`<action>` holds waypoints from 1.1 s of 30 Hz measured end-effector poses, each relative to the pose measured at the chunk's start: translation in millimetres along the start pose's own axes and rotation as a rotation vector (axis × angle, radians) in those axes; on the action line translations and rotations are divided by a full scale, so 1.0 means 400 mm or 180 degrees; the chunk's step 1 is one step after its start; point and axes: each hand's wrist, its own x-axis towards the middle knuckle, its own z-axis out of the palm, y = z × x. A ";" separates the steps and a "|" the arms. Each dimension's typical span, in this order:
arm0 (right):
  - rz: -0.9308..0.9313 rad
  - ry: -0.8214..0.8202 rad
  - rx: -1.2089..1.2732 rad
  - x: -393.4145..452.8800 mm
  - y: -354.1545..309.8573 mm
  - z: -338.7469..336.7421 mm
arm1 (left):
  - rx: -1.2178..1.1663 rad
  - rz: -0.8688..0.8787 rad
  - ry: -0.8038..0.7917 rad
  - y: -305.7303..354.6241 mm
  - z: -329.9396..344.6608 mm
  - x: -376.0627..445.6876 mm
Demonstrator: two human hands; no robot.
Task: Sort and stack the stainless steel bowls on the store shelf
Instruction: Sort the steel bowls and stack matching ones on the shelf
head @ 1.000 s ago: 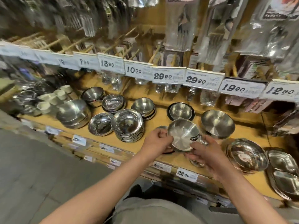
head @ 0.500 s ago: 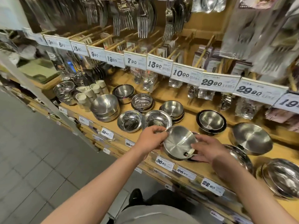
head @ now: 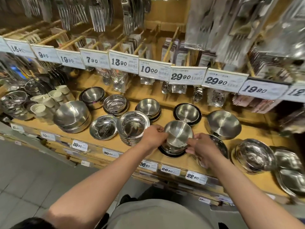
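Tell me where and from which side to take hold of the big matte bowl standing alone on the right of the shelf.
Take the big matte bowl by its rim, from above and the front. It tilts mouth-up toward the aisle, so the near edge is exposed; its smooth, flaring wall gives fingers little purchase lower down. Probably thumb inside, fingers outside. Both the left hand and right hand are busy with the small bowl.

Silver steel bowl (head: 178, 133), tan wooden shelf (head: 247, 138), white price tags (head: 187, 77).

Both my bare forearms reach forward, converging. My left hand (head: 154, 135) curls its fingers in a grip; my right hand (head: 200, 147) mirrors it, fingers bent.
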 end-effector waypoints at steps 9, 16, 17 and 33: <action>-0.0100 -0.0141 -0.0613 0.021 -0.005 0.015 | 0.0398 0.0054 0.0031 -0.005 -0.005 0.052; 0.0044 -0.0087 -0.0850 0.033 0.000 0.027 | 0.0687 0.0312 0.0070 -0.010 -0.002 0.058; 0.0061 -0.0095 -0.1002 0.032 -0.002 0.030 | 0.0798 0.0350 0.0081 -0.013 -0.002 0.057; -0.0032 0.0184 -0.1016 0.017 -0.012 0.049 | 0.1161 0.0359 0.0098 0.005 0.015 0.036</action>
